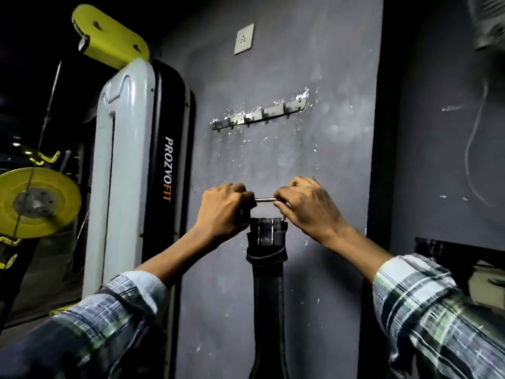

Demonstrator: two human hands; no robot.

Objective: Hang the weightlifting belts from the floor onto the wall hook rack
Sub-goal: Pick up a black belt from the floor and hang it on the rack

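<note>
A black weightlifting belt (269, 302) hangs straight down in front of the grey wall, its steel buckle (265, 199) at the top. My left hand (224, 207) grips the buckle's left end and my right hand (306, 206) pinches its right end. Both hands hold it level, below the metal wall hook rack (258, 115), which slants up to the right and has nothing on its hooks. The belt's lower part runs out of view at the bottom.
A white and black gym machine column (142, 170) marked PROZVOFIT stands left of the wall panel, with a yellow pulley wheel (38, 202) and yellow top bracket (109, 36). A wall socket plate (244, 39) sits above the rack. A dark wall corner (382, 160) lies to the right.
</note>
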